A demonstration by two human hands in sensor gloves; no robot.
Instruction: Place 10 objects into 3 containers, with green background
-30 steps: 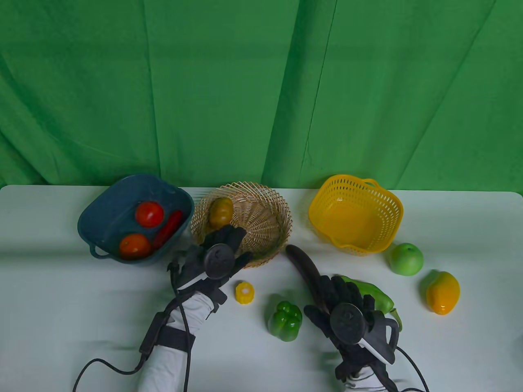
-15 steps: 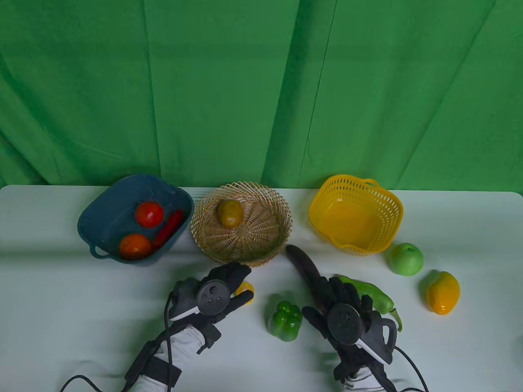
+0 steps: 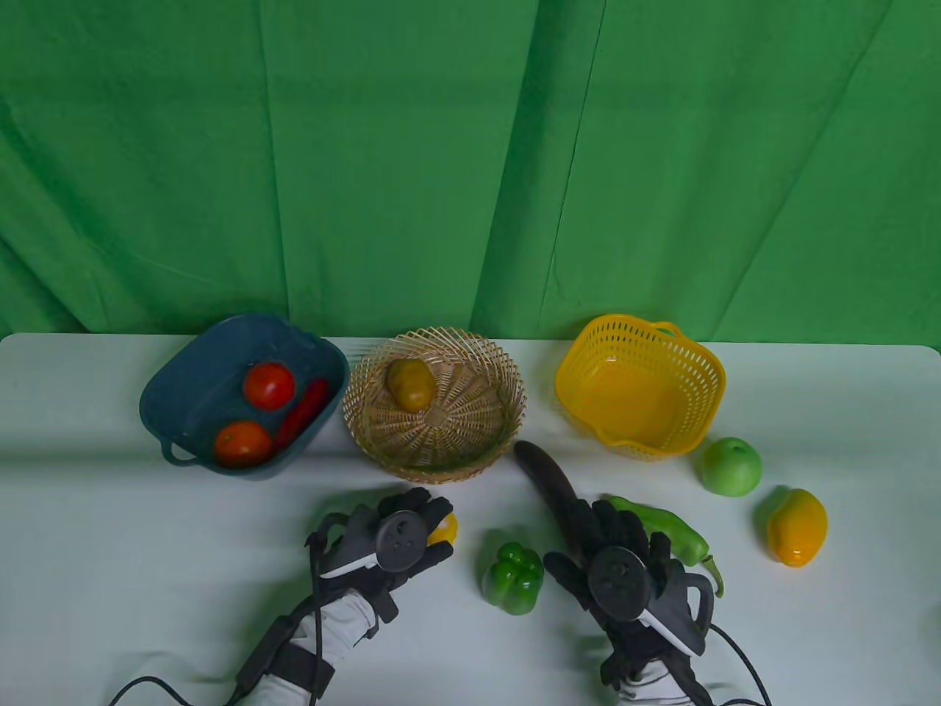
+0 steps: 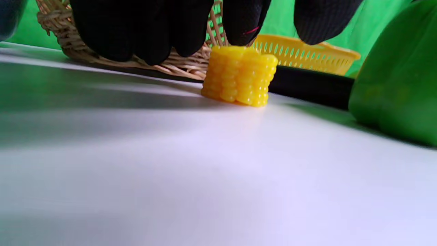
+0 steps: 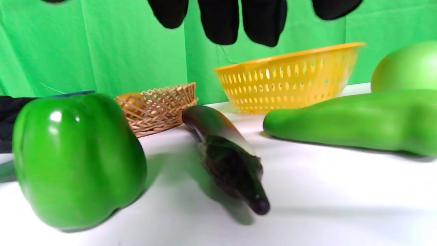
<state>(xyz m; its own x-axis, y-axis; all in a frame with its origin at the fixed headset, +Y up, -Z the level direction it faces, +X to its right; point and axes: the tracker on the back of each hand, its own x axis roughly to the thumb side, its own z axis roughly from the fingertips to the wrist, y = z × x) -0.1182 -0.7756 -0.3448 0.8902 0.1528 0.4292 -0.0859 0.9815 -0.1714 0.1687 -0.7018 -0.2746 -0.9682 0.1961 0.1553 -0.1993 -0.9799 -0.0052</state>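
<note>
A yellow corn piece (image 3: 447,526) stands on the table in front of the wicker basket (image 3: 507,401). My left hand (image 3: 430,518) is spread over it. In the left wrist view the fingertips (image 4: 244,24) hang just above the corn (image 4: 239,77), which rests on the table, not gripped. My right hand (image 3: 603,522) is open over the near end of a dark eggplant (image 3: 544,474). In the right wrist view the fingers (image 5: 261,24) hang clear above the eggplant (image 5: 225,153). The wicker basket holds a potato (image 3: 410,383).
The blue basket (image 3: 165,382) holds two tomatoes (image 3: 269,385) and a red chili (image 3: 303,412). The yellow basket (image 3: 709,371) is empty. A green bell pepper (image 3: 514,578), a long green pepper (image 3: 673,531), a green apple (image 3: 730,465) and a mango (image 3: 798,526) lie on the table.
My left hand left the potato in the wicker basket, drew back toward me and came down over the corn piece. My right hand has barely moved.
</note>
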